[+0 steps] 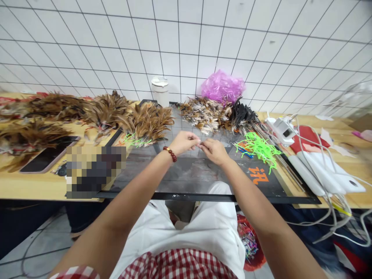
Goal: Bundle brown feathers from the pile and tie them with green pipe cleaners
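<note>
Over the dark glass mat, my left hand and my right hand meet with their fingertips pinched together. Whatever lies between the fingers is too small to make out. Just beyond them is a heap of brown, white and grey feathers, with black feathers at its right end. To the left sits a bundle of brown feathers, with bright green ties at its near side. A tangle of neon green strings lies right of my right hand.
A white lidded cup and a pink plastic bag stand against the tiled wall. More feather bundles and a phone lie left. Power strip and cables crowd the right. A red basket is below the table.
</note>
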### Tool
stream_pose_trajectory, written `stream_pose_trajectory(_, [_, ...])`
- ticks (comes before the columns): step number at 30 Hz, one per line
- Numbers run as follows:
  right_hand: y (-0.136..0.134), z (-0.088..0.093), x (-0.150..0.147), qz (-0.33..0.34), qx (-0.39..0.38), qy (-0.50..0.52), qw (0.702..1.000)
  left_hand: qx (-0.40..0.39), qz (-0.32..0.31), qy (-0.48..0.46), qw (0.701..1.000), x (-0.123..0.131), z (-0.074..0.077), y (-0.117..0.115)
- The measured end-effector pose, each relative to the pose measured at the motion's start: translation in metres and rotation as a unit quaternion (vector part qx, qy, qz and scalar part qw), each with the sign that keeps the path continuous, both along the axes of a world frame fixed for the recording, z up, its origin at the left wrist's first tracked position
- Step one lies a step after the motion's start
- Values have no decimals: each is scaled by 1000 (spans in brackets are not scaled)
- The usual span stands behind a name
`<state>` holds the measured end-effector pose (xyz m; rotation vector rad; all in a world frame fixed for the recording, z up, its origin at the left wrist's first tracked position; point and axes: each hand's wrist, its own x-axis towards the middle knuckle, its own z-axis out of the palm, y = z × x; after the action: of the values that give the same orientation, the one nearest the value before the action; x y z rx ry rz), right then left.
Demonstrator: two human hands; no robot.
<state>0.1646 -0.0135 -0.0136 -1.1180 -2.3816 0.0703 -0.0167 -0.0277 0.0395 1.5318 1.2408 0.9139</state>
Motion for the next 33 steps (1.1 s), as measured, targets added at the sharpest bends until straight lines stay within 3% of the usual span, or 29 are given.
stream_pose_trajectory(4, [2, -1, 4, -34, 18, -4, 999, -81, 23, -187, 979, 20, -13, 15])
stream_pose_trajectory(8, [5, -3, 5, -85, 43, 2, 995, -74, 55, -363, 927, 7, -12, 21])
stream_pose_trajectory(12, [11, -4, 5, -140, 58, -1, 988, -60, 96, -433, 894, -11, -19, 25])
stream_pose_trajectory(15, [15, -5, 6, -164, 53, -4, 985, -74, 108, -451, 883, -17, -30, 28])
stream_pose_trajectory(20, [18, -6, 8, -181, 47, -5, 982, -120, 63, -468, 873, -11, -34, 32])
stream_pose_trajectory(26, [19, -5, 6, -181, 35, -5, 983, -168, 34, -444, 880, -5, -37, 34])
stream_pose_trajectory(30, [20, -5, 6, -156, 30, 7, 987, -155, 2, -404, 901, -4, -43, 32])
stream_pose_trajectory(33, [20, -6, 7, -153, 16, 28, 988, -141, 15, -391, 909, -1, -43, 31])
